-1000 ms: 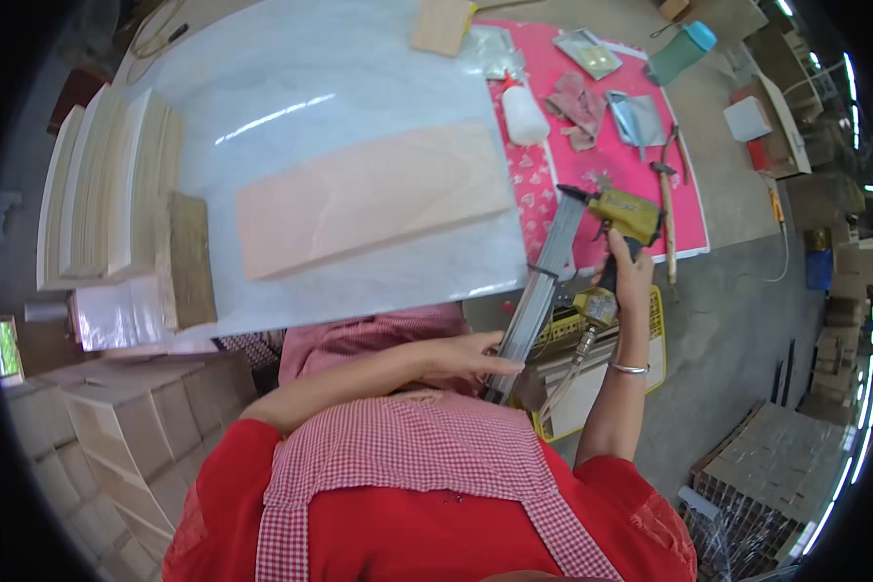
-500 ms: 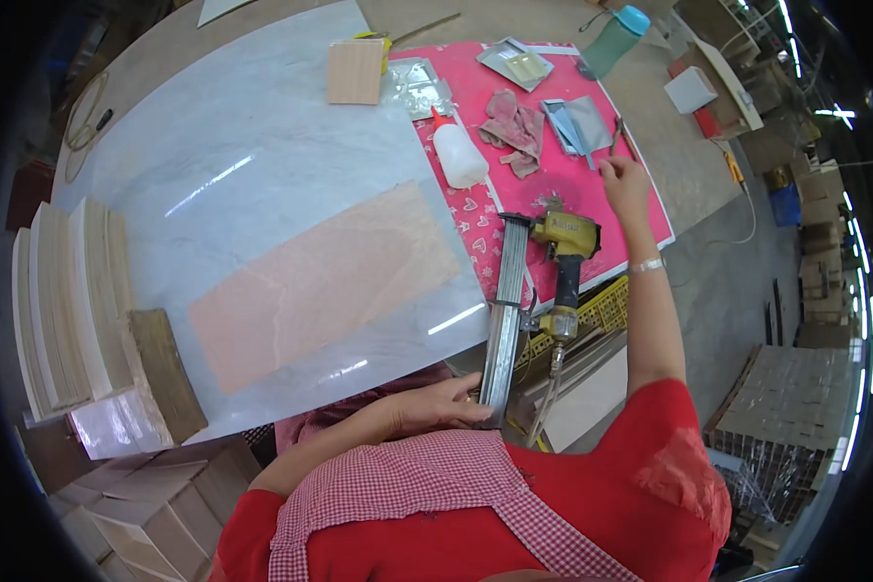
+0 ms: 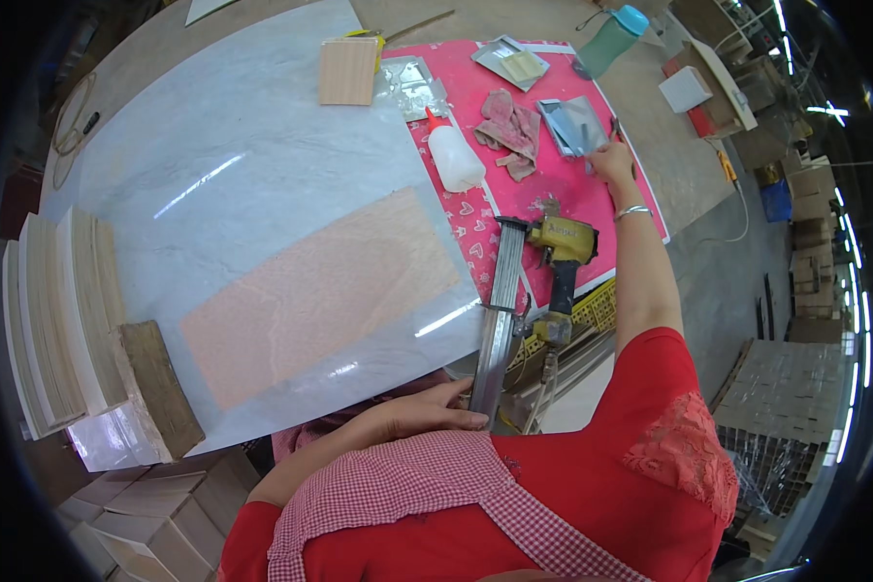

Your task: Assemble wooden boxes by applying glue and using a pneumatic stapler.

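A pneumatic nail gun (image 3: 565, 241), yellow and black, lies at the table's right front with its long silver magazine (image 3: 500, 330) slanting toward me. My left hand (image 3: 432, 409) grips the near end of that magazine, thumb above and fingers below. On the pink mat (image 3: 563, 184), my right hand (image 3: 611, 163) is reached out with its fingertips pinched, beside a small packet of silvery-blue strips (image 3: 570, 126). What those fingertips hold, if anything, is too small to make out. A pinkish rag (image 3: 509, 134) and a white glue bottle with a red tip (image 3: 455, 155) lie left of it.
A thin plywood panel (image 3: 325, 296) lies on the grey-white tabletop (image 3: 165, 155). Board stacks (image 3: 68, 320) and a wooden block (image 3: 160, 388) stand at the left edge. Farther back are a small wood piece (image 3: 347, 73), a metal tray (image 3: 509, 63) and a green bottle (image 3: 611, 44).
My right hand has shifted slightly left and away from me, closer to the packet of strips. My left hand stays at the magazine's end, and the view has tilted a little.
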Available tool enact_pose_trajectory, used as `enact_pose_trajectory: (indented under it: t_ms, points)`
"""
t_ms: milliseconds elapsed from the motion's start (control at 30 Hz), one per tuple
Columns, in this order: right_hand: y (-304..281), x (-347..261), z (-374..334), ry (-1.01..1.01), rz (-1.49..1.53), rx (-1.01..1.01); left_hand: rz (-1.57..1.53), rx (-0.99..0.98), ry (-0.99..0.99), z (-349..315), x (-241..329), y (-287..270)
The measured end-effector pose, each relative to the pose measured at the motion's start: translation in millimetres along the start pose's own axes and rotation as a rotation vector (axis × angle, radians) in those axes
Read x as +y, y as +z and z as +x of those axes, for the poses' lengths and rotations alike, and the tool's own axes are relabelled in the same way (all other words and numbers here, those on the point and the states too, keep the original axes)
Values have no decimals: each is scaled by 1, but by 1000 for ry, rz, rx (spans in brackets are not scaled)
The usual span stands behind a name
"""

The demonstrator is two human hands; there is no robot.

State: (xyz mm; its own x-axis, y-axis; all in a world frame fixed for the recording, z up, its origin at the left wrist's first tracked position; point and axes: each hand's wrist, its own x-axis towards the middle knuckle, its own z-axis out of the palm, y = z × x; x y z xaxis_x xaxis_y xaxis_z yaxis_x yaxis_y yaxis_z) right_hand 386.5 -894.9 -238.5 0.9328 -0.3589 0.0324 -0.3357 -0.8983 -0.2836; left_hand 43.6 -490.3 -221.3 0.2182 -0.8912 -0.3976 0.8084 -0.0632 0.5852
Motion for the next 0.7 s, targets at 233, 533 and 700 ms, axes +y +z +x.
enact_pose_trajectory:
  t_ms: [233, 533, 700]
  points:
    - [-8, -7, -54, -83, 430, 184, -56, 27, 69, 4, -9, 8]
    - [-9, -22, -16, -24, 336, 187, -80, 114, 97, 0, -12, 31]
    - [-4, -29, -7, 17, 547, 258, -39, 151, 83, -1, -16, 29]
